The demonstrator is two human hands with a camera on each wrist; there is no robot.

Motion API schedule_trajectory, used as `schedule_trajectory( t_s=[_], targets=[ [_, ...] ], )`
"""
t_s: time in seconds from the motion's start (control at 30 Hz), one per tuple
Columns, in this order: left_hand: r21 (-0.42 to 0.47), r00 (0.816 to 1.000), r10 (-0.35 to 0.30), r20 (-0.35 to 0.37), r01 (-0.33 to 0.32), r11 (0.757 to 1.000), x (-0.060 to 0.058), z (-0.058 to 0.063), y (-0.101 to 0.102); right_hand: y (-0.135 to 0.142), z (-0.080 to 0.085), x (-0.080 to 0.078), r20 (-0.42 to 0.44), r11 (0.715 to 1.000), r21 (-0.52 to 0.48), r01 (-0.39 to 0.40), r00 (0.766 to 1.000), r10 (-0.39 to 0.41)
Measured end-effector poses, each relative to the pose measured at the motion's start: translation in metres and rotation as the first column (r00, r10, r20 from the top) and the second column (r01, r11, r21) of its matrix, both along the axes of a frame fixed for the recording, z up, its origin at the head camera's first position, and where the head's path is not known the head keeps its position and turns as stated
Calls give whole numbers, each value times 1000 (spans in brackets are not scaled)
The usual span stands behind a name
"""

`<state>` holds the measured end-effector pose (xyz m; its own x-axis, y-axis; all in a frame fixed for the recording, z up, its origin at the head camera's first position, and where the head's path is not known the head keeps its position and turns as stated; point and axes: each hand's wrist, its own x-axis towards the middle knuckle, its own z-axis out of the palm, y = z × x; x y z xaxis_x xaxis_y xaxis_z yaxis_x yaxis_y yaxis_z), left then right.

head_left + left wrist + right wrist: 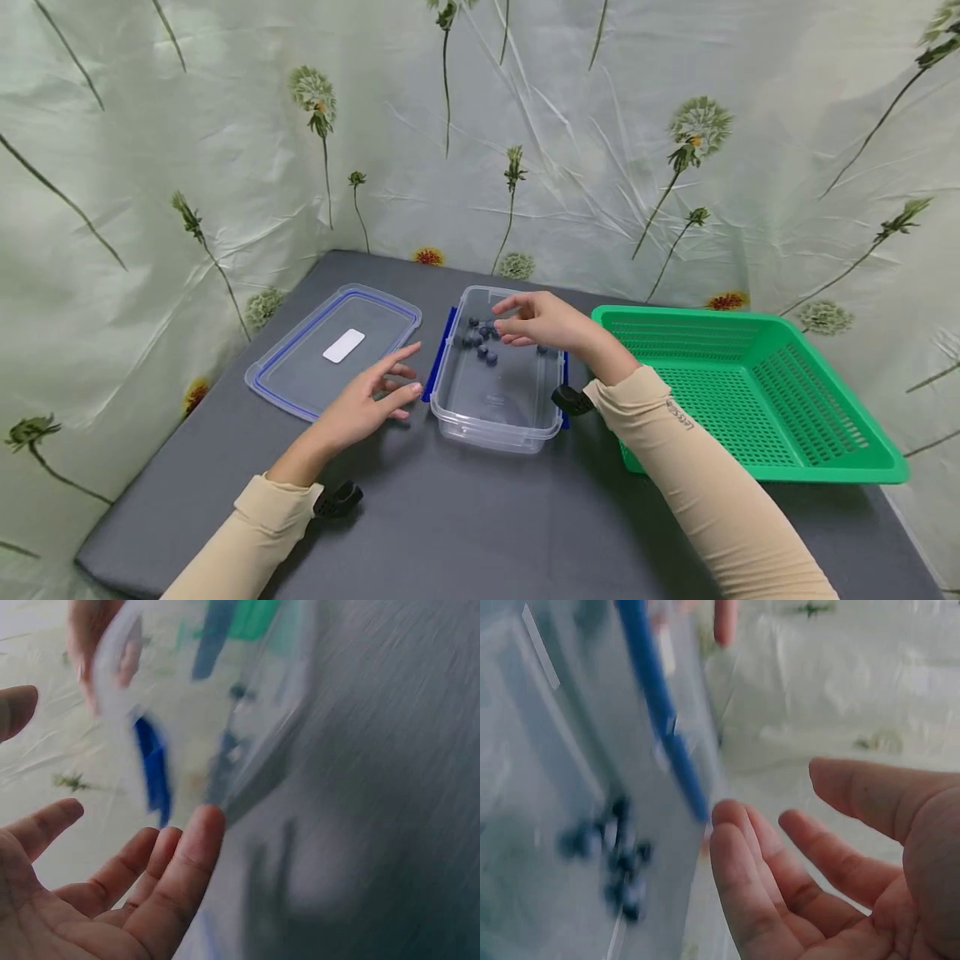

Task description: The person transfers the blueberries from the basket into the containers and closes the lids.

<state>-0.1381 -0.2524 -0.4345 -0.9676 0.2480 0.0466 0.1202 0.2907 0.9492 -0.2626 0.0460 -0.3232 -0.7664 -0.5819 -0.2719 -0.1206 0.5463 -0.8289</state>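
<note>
Several blueberries (482, 352) lie in a clear plastic container (491, 400) with blue side clips, mostly toward its far half. Over that part of the container is my right hand (551, 321), its fingers loosely bent and nothing between them; in the right wrist view the berries (622, 862) appear blurred beside the fingertips. To the left of the container hovers my left hand (372, 392), fingers spread and holding nothing. The left wrist view shows its fingers close to the container's wall and blue clip (154, 769); whether they touch is hard to tell.
A clear lid (292, 387) with a blue seal and a white label lies flat on the grey table (480, 525) at left. The green perforated basket (750, 400) stands at right. A flower-printed sheet (585, 192) hangs behind the table.
</note>
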Motion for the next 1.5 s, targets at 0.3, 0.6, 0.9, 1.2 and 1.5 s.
schedule_trajectory(
  t_s=[0.3, 0.6, 0.9, 1.2, 1.5],
  targets=[
    [-404, 970, 90, -225, -177, 897, -23, 38, -48, -21, -2, 51, -163, 998, -33, -52, 986, 46],
    [-570, 948, 168, -271, -299, 765, -43, 46, -115, -76, -20, 103, -116, 984, -139, -113, 988, 98],
    [-602, 947, 218, -236, -319, 732, -52, 28, -169, -141, -56, 119, -141, 987, -69, -144, 981, 133],
    [-677, 956, 245, -163, -289, 677, -58, 15, -199, -188, -89, 114, -181, 1000, 18, -15, 983, 18],
    [-724, 967, 196, -161, -251, 643, -59, 9, -204, -200, -99, 107, -188, 989, 28, 143, 973, -135]
  ],
)
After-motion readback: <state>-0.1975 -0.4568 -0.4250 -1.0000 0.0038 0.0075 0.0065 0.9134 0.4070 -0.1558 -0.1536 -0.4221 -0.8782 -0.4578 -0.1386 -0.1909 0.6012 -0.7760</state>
